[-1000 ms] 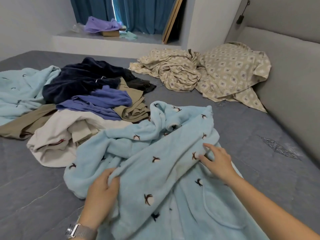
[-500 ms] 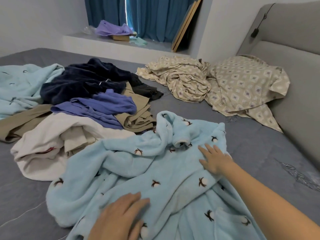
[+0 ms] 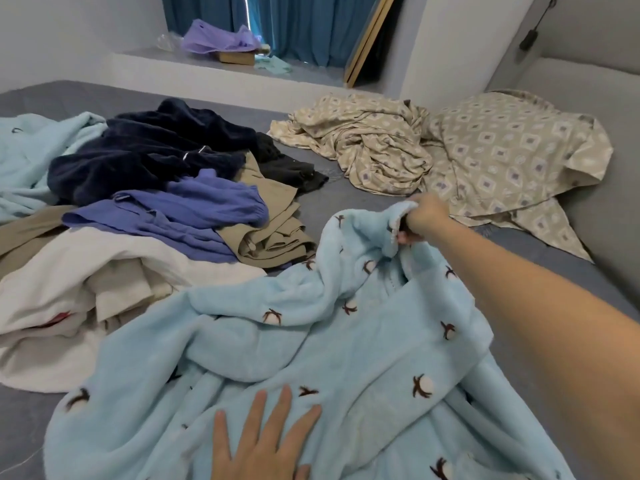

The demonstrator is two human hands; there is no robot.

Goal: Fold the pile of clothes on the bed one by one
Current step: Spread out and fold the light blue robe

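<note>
The right hand (image 3: 424,216) has its grip clenched on a bunched edge of the pale blue fleece garment (image 3: 311,358), lifting it at one o'clock; the left hand (image 3: 259,445) lies flat, grip released, pressing the fleece at six o'clock; the garment is fluffy, dotted with brown-and-white motifs, rumpled across the grey bed (image 3: 27,417); the pile of clothes (image 3: 156,202) sits at ten o'clock.
</note>
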